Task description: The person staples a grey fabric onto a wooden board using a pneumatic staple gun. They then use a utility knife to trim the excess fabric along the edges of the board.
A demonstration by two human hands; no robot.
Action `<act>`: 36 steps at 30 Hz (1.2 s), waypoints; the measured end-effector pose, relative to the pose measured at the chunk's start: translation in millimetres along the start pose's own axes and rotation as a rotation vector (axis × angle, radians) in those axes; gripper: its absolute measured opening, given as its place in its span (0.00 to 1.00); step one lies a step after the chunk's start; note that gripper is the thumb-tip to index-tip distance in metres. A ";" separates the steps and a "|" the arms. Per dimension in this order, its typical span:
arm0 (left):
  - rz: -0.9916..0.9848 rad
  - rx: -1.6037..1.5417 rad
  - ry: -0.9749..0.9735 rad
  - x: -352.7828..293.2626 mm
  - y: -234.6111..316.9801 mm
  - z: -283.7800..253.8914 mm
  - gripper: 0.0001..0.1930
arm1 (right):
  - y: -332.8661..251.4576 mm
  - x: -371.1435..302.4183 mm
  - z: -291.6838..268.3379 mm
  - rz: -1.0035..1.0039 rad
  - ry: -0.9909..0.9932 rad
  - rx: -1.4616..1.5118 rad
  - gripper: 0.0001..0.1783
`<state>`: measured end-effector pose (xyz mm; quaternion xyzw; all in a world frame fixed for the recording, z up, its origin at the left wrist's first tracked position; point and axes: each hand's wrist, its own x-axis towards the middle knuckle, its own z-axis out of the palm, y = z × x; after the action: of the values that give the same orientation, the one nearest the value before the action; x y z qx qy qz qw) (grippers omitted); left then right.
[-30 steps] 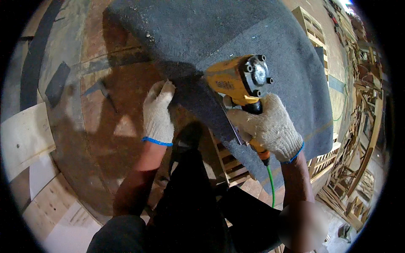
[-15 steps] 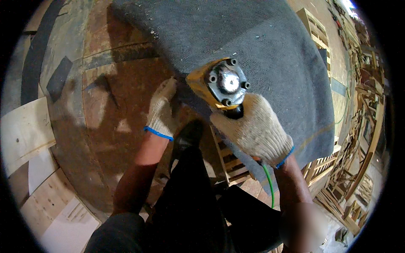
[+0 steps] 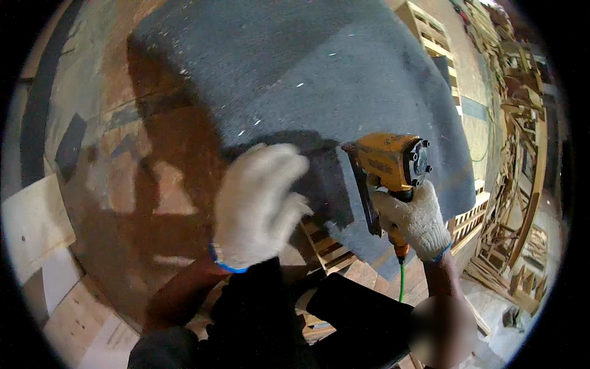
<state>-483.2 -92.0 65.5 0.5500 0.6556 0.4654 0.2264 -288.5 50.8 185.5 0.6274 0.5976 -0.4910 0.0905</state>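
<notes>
Felt sheet (image 3: 319, 80), grey, coarse, fuzzy, lay draped over wooden slatted frame (image 3: 326, 246) before us, edge curling down at front. Our right hand (image 3: 415, 221), in white knit glove, clenched round grip of yellow pneumatic stapler (image 3: 387, 163), nose against felt edge; green hose (image 3: 402, 283) trailed below. Since half second earlier, stapler swung right and turned sideways; our left hand (image 3: 258, 206), gloved, lifted off felt, fingers loosely curled, holding nothing, blurred.
</notes>
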 end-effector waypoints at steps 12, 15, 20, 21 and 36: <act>0.571 0.509 -0.282 108.4 -24.7 97.8 0.30 | 78.8 2.4 -42.0 -0.003 0.161 0.203 0.12; 0.638 0.540 -0.254 133.3 -24.6 97.7 0.27 | 79.9 9.2 -46.0 -0.043 0.130 0.255 0.12; 0.738 0.576 -0.189 179.6 -33.4 112.6 0.23 | 72.6 15.2 -52.5 -0.106 0.151 0.245 0.12; 0.760 0.592 -0.181 188.2 -37.4 113.1 0.23 | 69.6 17.4 -52.9 -0.115 0.148 0.262 0.12; 0.673 0.516 -0.317 318.4 -68.1 124.6 0.19 | 38.6 69.3 -75.7 -0.384 0.137 0.172 0.13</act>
<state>-510.3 252.2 17.6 0.8354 0.4919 0.2446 0.0156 -231.3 139.3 155.0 0.5394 0.6668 -0.5046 -0.0991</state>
